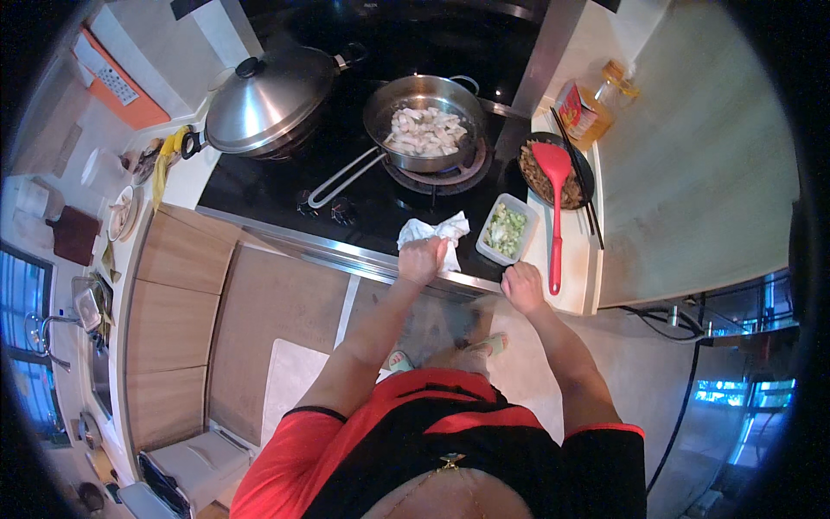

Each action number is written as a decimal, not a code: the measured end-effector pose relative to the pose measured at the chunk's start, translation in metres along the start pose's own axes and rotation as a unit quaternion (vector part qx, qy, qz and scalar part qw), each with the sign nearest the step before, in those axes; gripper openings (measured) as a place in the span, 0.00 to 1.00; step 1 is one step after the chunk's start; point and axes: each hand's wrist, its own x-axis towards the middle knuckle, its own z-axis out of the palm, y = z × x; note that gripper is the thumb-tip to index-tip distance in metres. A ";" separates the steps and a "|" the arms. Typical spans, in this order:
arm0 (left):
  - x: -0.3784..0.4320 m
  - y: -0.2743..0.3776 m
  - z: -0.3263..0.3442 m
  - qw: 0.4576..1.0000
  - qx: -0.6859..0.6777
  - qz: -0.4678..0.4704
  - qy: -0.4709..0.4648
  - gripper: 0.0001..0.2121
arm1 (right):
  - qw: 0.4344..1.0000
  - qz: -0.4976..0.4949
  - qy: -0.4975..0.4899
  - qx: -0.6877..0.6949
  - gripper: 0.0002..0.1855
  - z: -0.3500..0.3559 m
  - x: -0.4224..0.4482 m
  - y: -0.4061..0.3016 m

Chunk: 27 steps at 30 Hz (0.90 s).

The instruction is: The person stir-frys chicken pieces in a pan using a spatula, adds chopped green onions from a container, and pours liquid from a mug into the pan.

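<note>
My left hand (422, 259) grips a crumpled white cloth or paper towel (433, 229) on the front edge of the black glass gas hob (259, 188). My right hand (522, 287), its fingers curled, rests at the hob's front right corner; nothing shows in it. Just beyond it is a plastic container of chopped greens (507, 229). A steel frying pan (425, 123) with pale meat pieces stands on the right burner. A red spatula (554, 214) and dark chopsticks (579, 181) lie across a dark bowl of shredded brown food (538, 178) on the counter.
A wok with a domed steel lid (272, 97) occupies the left burner. An oil bottle (593, 107) stands behind the bowl, beside the wall panel on the right. Yellow bananas (174, 139) and a bowl (122, 214) are on the left counter, with a sink tap (48, 337) farther along.
</note>
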 end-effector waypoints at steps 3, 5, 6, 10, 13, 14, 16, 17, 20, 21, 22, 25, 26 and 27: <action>-0.003 -0.011 0.007 1.000 -0.019 -0.007 0.000 0.12 | 1.000 0.003 0.008 0.003 0.07 0.001 0.005 -0.002; -0.002 -0.009 0.007 1.000 -0.019 -0.001 0.008 0.12 | 0.999 0.028 0.026 0.037 0.08 0.001 0.003 0.001; -0.001 -0.009 0.007 1.000 -0.022 -0.012 0.005 0.12 | 0.996 0.044 0.043 0.066 0.09 0.002 0.003 0.003; 0.003 -0.001 0.006 1.000 -0.013 -0.012 -0.008 0.13 | 0.946 0.234 0.166 0.152 0.11 0.019 -0.014 0.017; 0.001 -0.003 0.006 1.000 -0.006 -0.011 -0.008 0.13 | 0.865 0.366 0.252 0.231 0.10 0.021 0.009 0.000; 0.001 -0.005 0.006 1.000 -0.004 -0.018 -0.005 0.13 | 0.835 0.397 0.248 0.290 0.09 0.016 0.025 -0.008; -0.001 -0.005 0.006 0.999 -0.007 -0.033 -0.008 0.13 | 0.800 0.429 0.237 0.347 0.08 0.007 0.039 -0.011; -0.001 -0.004 0.005 0.999 -0.006 -0.037 -0.011 0.13 | 0.779 0.463 0.150 0.397 0.08 0.002 0.044 -0.010; 0.001 0.003 0.004 0.999 -0.022 -0.040 0.001 0.13 | 0.736 0.492 0.073 0.460 0.09 -0.003 0.043 -0.004; 0.002 0.002 0.005 0.999 -0.020 -0.043 0.005 0.13 | 0.721 0.492 0.085 0.481 0.10 -0.006 0.047 -0.005; 0.002 0.001 0.004 0.999 -0.022 -0.043 -0.001 0.13 | 0.722 0.473 0.108 0.493 0.10 -0.009 0.044 -0.011; 0.006 0.005 -0.006 0.994 -0.041 -0.087 -0.058 0.14 | 0.737 0.405 0.178 0.511 0.11 -0.023 0.046 -0.027; 0.007 0.008 -0.011 0.984 -0.057 -0.127 -0.110 0.15 | 0.741 0.405 0.182 0.503 0.11 -0.032 0.049 -0.034; 0.004 0.011 -0.014 0.984 -0.055 -0.132 -0.104 0.15 | 0.744 0.400 0.178 0.505 0.11 -0.044 0.056 -0.044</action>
